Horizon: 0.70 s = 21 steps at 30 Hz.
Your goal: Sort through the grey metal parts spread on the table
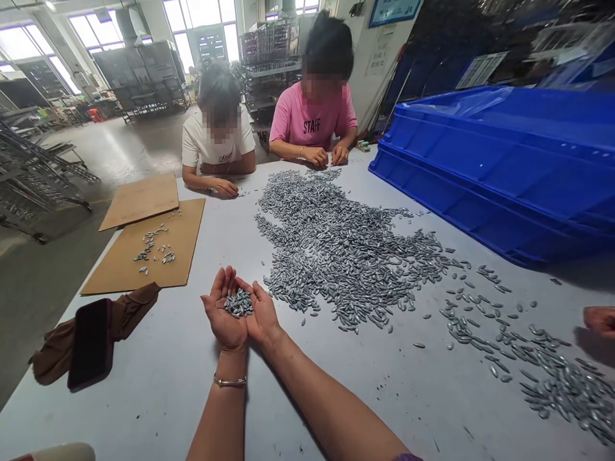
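My left hand (227, 328) and my right hand (264, 315) are cupped side by side, palms up, over the white table (158, 384). Together they hold a heap of small silver-grey spindle-shaped pieces (239, 303), most of it lying toward the left palm. Just beyond my fingertips and to the right spreads a large pile of the same pieces (336, 250). A second, looser group of pieces (567, 390) runs toward the table's right front.
Several pieces lie on a cardboard sheet (110, 269) at left. Nearer are a phone (91, 346) and a brown cloth (137, 307). Stacked blue crates (480, 173) stand at right. Two people (314, 115) work across the table; another person's hand (600, 320) shows at the right edge.
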Motion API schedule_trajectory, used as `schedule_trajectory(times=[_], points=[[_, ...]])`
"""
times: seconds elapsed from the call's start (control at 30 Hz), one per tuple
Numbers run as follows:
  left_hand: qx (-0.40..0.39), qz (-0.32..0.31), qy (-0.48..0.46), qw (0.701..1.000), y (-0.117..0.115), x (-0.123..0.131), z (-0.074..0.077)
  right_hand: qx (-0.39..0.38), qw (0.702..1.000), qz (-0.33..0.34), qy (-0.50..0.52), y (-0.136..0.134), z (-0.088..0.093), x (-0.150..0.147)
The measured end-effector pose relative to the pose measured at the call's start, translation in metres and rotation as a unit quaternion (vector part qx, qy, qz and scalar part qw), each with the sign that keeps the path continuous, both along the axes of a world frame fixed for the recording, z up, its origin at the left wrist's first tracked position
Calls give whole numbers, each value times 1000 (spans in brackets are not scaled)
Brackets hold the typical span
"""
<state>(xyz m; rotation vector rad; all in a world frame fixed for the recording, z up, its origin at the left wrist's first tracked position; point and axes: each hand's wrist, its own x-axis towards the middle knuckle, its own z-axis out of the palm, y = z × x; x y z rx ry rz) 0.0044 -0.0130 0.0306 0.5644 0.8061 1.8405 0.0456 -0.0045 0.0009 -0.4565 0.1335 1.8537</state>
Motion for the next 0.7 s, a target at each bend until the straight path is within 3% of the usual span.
schedule_trajectory(times=[0.7], points=[[92, 23, 117, 989, -4, 6, 3, 5, 998, 21, 51, 0, 5, 6]])
